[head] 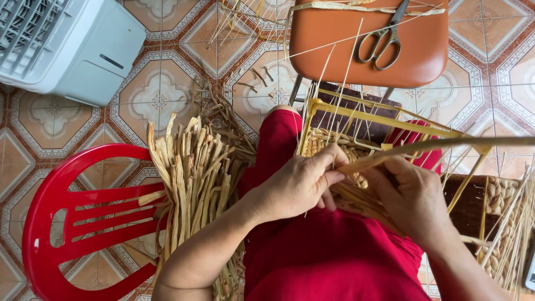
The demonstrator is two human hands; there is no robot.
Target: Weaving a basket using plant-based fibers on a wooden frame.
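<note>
A half-woven straw basket on a yellow wire frame rests on my lap, over red trousers. My left hand pinches a flat dried straw strand at the basket's near wall. My right hand grips the same strand beside it, fingers curled around it; the strand runs off to the right edge. Thin upright stakes rise from the basket's rim.
A bundle of dried straw lies across a red plastic chair at left. Scissors lie on an orange stool ahead. A white fan unit stands top left. A finished woven basket sits at right on the tiled floor.
</note>
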